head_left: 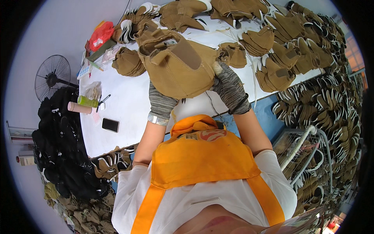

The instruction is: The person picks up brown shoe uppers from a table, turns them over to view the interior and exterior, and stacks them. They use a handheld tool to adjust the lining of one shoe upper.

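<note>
A black phone (110, 125) lies near a pink cylinder (79, 108).

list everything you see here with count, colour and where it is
brown shoe upper: one, brown, held in both hands
table: one, white, ahead
stacked uppers: many, brown, on the table
piled uppers: many, brown and white, right of the table
phone: one, black, table's left side
cylinders: one green, one pink, table's left edge
bag: one, red, far left corner
fan: one, dark, left
heap: one, black, left
apron: one, orange, on the person
left hand, right hand: grey gloves, at the upper
</note>
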Available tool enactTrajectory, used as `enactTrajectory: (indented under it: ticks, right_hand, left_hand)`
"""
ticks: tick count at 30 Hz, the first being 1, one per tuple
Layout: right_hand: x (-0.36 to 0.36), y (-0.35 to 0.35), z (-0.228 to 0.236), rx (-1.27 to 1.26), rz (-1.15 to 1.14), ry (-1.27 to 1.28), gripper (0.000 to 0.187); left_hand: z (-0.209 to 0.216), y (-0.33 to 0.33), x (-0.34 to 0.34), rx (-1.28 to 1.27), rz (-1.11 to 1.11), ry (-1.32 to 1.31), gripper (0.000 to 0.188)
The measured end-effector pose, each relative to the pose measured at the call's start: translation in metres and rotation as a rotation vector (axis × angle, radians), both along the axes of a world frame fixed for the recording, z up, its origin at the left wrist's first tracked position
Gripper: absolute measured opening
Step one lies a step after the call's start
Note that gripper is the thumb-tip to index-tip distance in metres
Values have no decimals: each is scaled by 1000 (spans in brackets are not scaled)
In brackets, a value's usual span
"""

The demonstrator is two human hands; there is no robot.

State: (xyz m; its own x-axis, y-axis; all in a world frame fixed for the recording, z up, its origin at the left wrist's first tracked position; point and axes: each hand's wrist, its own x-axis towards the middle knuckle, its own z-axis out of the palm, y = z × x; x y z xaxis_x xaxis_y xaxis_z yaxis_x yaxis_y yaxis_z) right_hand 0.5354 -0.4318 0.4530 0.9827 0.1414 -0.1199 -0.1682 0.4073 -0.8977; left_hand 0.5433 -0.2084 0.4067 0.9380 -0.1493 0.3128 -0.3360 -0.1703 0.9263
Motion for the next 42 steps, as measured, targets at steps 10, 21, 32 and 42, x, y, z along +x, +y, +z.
enactTrajectory:
  ticks: [10, 21, 32, 42]
  right_hand:
    - [-1, -4, -11, -38, -97, -80, 58]
    - [-8, 28, 9, -12, -32, -547, 115]
    - [-12, -1, 15, -320, 255, -467, 60]
    - [-20, -64, -3, -346, -445, -635, 38]
  left_hand:
    - [3, -4, 1, 180, 32, -9, 61]
    - [21, 11, -21, -722, -194, 173, 60]
    - [18, 59, -16, -728, -12, 234, 51]
    - [21, 114, -3, -1187, -47, 141, 66]
